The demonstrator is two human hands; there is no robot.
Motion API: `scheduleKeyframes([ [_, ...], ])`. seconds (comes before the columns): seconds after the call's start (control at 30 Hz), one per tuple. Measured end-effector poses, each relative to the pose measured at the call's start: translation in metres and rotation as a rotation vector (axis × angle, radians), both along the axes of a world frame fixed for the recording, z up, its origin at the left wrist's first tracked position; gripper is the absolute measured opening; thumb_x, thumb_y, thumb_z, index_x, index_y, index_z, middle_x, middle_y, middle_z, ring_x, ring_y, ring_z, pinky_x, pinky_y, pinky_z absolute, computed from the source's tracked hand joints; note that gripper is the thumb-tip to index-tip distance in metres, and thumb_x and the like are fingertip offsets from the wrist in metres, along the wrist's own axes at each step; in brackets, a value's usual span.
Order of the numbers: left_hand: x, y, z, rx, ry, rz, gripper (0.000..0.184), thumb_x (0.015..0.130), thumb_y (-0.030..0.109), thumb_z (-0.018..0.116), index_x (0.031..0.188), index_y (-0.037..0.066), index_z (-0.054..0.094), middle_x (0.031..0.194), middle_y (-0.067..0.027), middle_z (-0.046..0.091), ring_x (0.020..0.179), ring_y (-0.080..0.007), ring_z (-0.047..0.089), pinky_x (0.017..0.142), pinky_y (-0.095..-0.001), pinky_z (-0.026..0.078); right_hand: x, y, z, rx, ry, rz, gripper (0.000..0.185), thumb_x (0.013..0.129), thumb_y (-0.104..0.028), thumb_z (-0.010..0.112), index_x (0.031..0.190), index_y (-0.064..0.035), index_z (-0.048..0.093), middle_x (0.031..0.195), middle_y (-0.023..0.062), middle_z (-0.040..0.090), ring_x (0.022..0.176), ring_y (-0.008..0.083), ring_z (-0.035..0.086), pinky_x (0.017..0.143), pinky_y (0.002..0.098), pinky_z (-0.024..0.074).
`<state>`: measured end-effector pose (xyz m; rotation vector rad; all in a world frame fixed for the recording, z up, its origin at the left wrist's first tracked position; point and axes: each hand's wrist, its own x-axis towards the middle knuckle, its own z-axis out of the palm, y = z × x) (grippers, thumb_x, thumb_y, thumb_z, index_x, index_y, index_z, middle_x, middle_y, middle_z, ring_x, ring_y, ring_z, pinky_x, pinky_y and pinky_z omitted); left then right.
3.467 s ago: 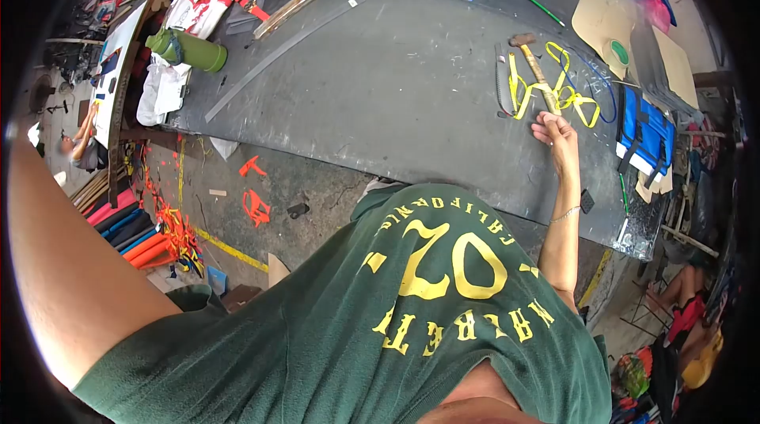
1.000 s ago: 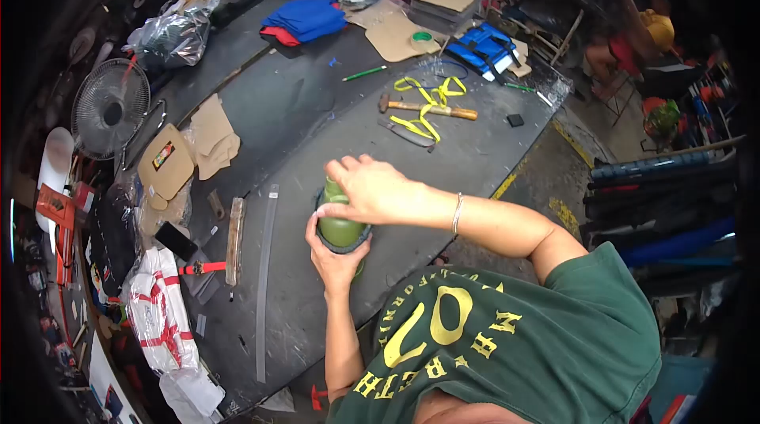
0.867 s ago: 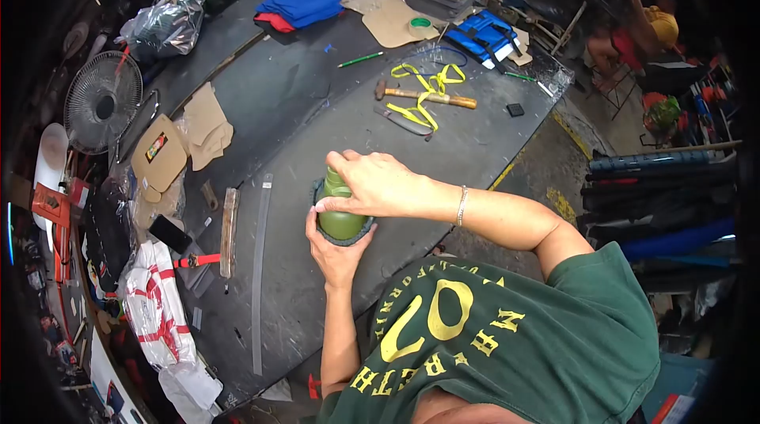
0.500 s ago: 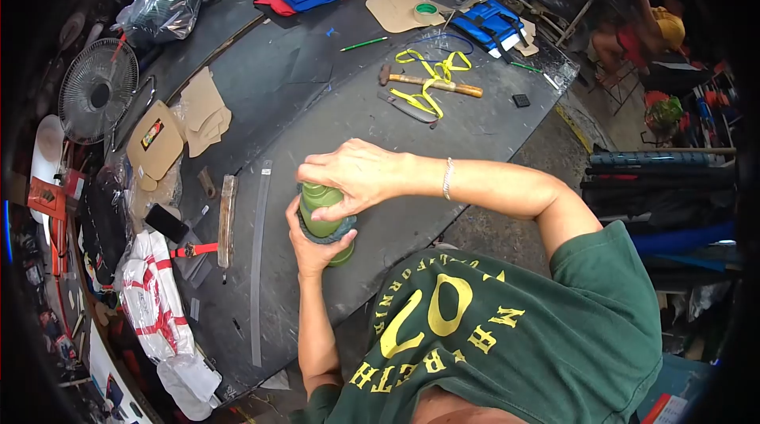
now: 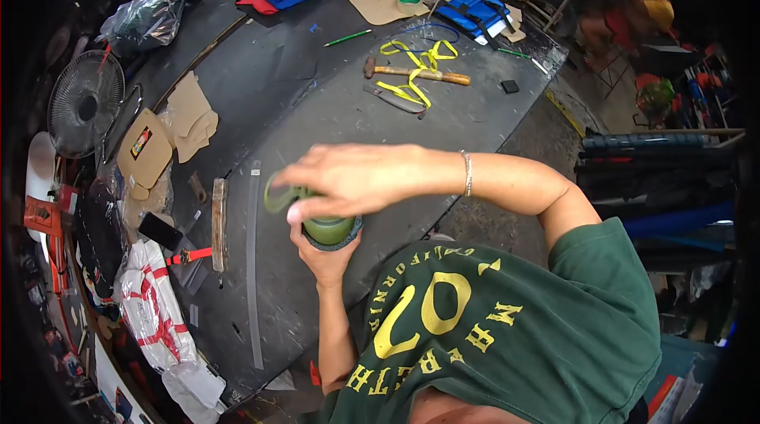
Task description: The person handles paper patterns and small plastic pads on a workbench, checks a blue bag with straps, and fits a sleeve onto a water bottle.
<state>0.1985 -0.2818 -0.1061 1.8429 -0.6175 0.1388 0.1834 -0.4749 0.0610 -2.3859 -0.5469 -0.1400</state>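
A green bottle (image 5: 328, 230) with a dark grey band round it is tilted up towards me over the table's near edge. My left hand (image 5: 323, 262) wraps round its body from below, thumb and fingers on the band. Over the top of it is my right hand (image 5: 348, 182), slightly blurred, with fingers and thumb closed on the green bottle lid (image 5: 277, 196), whose loop sticks out past my fingers. Much of the lid is hidden under that hand, and I cannot tell whether it still touches the bottle.
Beyond my hands lie a hammer (image 5: 419, 73), yellow strap (image 5: 438, 56) and green pencil (image 5: 347, 38). To the left are a steel ruler (image 5: 255, 266), wooden bar (image 5: 219, 222), phone (image 5: 160, 229) and fan (image 5: 87, 103). A person (image 5: 641, 16) sits at the far right.
My right hand has shifted and flattened over the bottle's top, and a green loop now shows beyond its fingers. The bottle has tilted towards me; the view has shifted slightly.
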Motion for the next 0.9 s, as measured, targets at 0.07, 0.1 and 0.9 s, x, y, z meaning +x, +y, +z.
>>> scheduleKeyframes([
  [0.07, -0.004, 0.004, 0.004, 0.042, 0.055, -0.081, 0.103, 0.056, 0.024, 0.099, 0.138, 0.002, 0.04, 0.133, -0.0176, 0.053, 0.119, -0.0302, 0.058, 0.102, -0.041, 0.046, -0.011, 0.01, 0.009, 0.12, 0.118, 0.137, 0.058, 0.104, -0.051, 0.045, 0.137, -0.004, 0.052, 0.109, 0.0237, 0.067, 0.107, 0.0416, 0.063, 0.097, 0.0499, 0.0482],
  [0.1, -0.002, 0.008, 0.001, 0.057, 0.072, -0.099, 0.104, 0.055, 0.024, 0.099, 0.138, 0.002, 0.04, 0.132, -0.0173, 0.053, 0.118, -0.0296, 0.058, 0.102, -0.0404, 0.046, -0.012, 0.01, 0.006, 0.156, 0.058, 0.166, 0.057, 0.104, -0.052, 0.045, 0.135, -0.0044, 0.053, 0.107, 0.0239, 0.068, 0.108, 0.0415, 0.064, 0.097, 0.0495, 0.0486],
  [0.9, -0.023, -0.01, 0.124, -0.269, -0.243, -0.474, 0.115, 0.056, 0.03, 0.1, 0.14, -0.005, 0.031, 0.134, -0.0186, 0.049, 0.118, -0.0278, 0.059, 0.102, -0.0385, 0.048, -0.081, -0.11, 0.033, 0.947, 0.084, 0.008, 0.077, 0.075, -0.028, 0.075, 0.142, -0.007, 0.044, 0.122, 0.0075, 0.055, 0.111, 0.0188, 0.058, 0.081, 0.0312, 0.0558],
])
